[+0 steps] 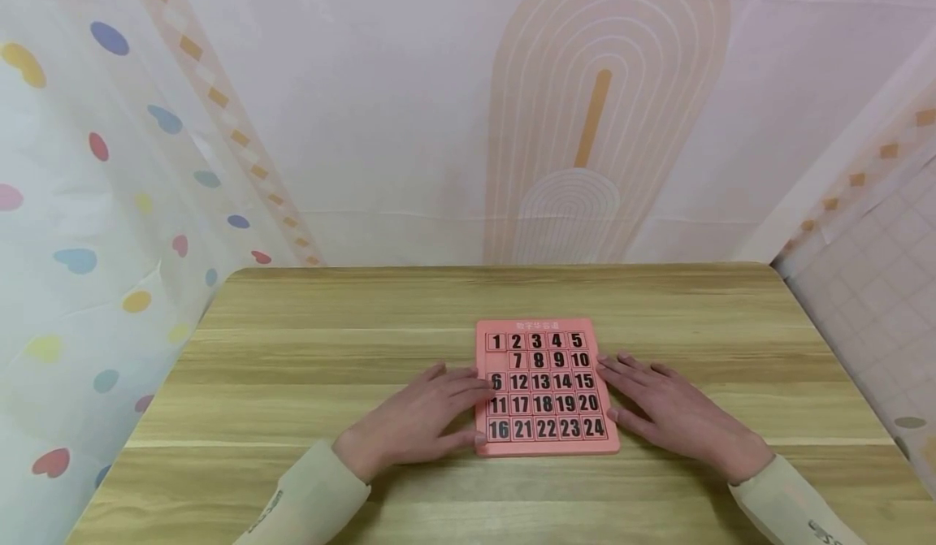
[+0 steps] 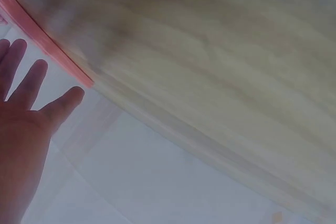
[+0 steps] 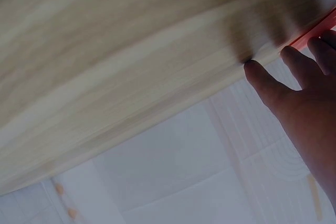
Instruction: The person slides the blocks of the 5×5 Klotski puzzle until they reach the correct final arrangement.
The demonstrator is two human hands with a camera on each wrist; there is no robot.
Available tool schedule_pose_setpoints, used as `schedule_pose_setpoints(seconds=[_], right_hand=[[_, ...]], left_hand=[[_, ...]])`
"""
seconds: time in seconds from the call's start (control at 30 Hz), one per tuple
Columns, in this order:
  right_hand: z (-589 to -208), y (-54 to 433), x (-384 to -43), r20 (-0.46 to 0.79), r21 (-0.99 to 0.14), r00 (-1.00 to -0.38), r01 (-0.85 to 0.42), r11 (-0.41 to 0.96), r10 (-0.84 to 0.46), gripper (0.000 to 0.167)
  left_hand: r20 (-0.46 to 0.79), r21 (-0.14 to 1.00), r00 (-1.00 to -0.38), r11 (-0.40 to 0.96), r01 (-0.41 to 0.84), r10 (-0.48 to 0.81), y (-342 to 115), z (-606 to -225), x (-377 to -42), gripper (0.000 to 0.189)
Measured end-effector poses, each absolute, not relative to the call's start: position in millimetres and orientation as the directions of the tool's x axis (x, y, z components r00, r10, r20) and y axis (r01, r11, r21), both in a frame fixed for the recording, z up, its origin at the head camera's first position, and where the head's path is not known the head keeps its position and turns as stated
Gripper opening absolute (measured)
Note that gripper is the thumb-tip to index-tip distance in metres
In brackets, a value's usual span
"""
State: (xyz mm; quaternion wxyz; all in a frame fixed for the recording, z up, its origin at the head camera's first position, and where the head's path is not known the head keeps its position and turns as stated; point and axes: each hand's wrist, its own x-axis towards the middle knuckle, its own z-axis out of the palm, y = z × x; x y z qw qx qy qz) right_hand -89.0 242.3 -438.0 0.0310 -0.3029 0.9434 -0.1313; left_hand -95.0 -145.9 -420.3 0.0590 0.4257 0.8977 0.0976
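Observation:
A pink sliding number puzzle [image 1: 548, 448] lies flat on the wooden table, its black-numbered tiles facing up. In the second row, the leftmost slot [image 1: 496, 361] holds no tile, just above the tile marked 6 [image 1: 497, 382]. My left hand [image 1: 413, 423] reaches over the puzzle's left edge with fingers extended, a fingertip overlapping the 6 tile and the thumb at the lower left corner. On the opposite side, my right hand [image 1: 680, 415] has its fingers spread, fingertips right at the right edge. Both wrist views catch only a strip of the pink frame [image 2: 52, 48] beyond the fingers.
The wood-grain table [image 1: 351, 309] extends around the puzzle on all sides. Behind it hangs a pale patterned cloth [image 1: 380, 123], with another dotted cloth [image 1: 66, 204] at the left. Light sleeves [image 1: 322, 488] cover both forearms.

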Motion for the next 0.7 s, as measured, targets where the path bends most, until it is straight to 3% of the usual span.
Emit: schedule_pose_setpoints(seconds=[0.7], right_hand=[[-438.2, 241.9, -89.1, 0.025, -0.255, -0.815, -0.565, 0.785, -0.579, 0.061]], left_hand=[[-0.093, 0.247, -0.640, 0.640, 0.727, 0.763, -147.3, -422.9, -93.8, 0.076]])
